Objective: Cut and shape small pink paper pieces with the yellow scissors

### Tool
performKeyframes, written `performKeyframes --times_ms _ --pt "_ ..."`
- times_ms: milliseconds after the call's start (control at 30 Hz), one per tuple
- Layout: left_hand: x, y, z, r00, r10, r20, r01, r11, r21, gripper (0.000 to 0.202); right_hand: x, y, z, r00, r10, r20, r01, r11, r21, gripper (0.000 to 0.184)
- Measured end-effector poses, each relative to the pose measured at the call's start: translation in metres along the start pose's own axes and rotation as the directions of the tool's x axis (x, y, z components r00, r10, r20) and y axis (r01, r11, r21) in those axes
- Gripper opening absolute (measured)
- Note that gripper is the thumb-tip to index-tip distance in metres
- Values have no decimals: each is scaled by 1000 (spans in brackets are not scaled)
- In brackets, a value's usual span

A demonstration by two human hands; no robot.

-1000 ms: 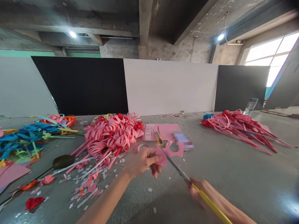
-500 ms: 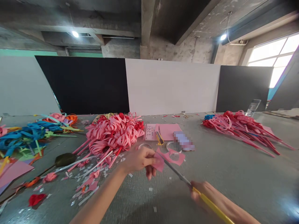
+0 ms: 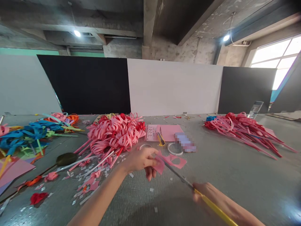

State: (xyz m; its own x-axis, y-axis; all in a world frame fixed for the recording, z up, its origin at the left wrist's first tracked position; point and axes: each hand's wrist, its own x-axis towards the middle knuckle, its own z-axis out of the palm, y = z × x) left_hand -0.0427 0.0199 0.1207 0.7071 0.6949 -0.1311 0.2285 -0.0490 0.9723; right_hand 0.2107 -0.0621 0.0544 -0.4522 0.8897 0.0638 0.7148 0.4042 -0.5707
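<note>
A: Surface first, quick.
B: Grey table [image 3: 235, 175] in a bare concrete room, with small paper snippets scattered over the near left part.
A: Nearest hand?
B: Right hand [image 3: 207, 196], low at the right. Its fingers are curled tight round the yellow handle of the scissors [image 3: 185, 182]. It's blurred, so finer finger detail is unclear. The blades run up and left.
A: Other hand?
B: Left hand [image 3: 138, 160], just beyond, raised above the table. Thumb and fingers pinch a pink paper piece [image 3: 160, 165], which the scissor tip meets at its right edge. Whether the blades are apart, I cannot tell.
A: Around it?
B: A cut-out pink scrap [image 3: 176, 161] lies just behind the paper. A tape ring [image 3: 174, 149] is beyond that, then a yellow cutter [image 3: 161, 139] on a pink sheet [image 3: 170, 131].
A: Farther?
B: A heap of pink looped strips [image 3: 115, 133] sits left of the sheet, with a dark green object [image 3: 66, 159] nearer on the left. Blue and green strips [image 3: 23, 136] are at far left, and red-pink strips [image 3: 240, 127] well apart at right. A white board [image 3: 174, 86] stands at the back between black panels.
</note>
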Motion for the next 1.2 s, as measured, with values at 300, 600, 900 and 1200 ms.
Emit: performKeyframes --times_ms 300,600,900,1200 --pt "0 -7 -9 997 2 77 -4 1000 22 46 -2 4 2 1000 7 28 -7 1000 -17 41" --pt "0 0 0 1000 19 -17 -19 1000 -2 47 -1 8 15 995 84 -54 -81 995 57 45" --pt "0 -1 -2 1000 14 1 -14 1000 14 42 2 2 7 999 46 24 -47 999 26 57" --pt "-4 -8 -12 995 -9 98 5 999 38 42 0 -4 3 1000 -11 -13 12 999 53 49"
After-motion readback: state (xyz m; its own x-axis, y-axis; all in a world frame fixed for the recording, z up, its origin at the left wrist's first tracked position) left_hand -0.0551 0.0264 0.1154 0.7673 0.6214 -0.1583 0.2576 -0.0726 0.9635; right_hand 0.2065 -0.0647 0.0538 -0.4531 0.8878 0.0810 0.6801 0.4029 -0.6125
